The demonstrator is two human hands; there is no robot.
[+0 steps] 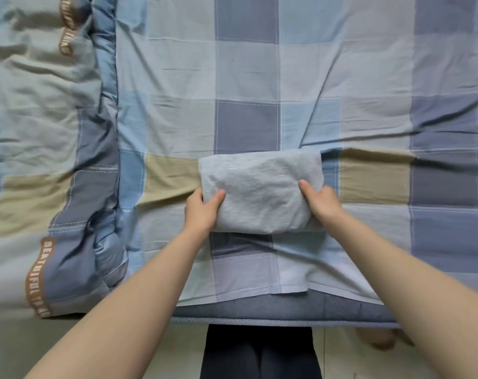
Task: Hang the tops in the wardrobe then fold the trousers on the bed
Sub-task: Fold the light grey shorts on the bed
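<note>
A pair of light grey trousers (261, 190), folded into a thick compact rectangle, lies on the checked bed sheet (246, 77) near the bed's front edge. My left hand (203, 207) grips the bundle's left end, thumb on top and fingers tucked beneath. My right hand (321, 199) holds the right end the same way, thumb lying on the cloth. The fingers under the fabric are hidden. No tops and no wardrobe are in view.
A bunched duvet (46, 160) in blue, grey and beige with brown lettered bands covers the bed's left part. The mattress front edge (281, 313) runs below the sheet. Pale floor (161, 348) and my dark-clad legs (259, 354) show at the bottom.
</note>
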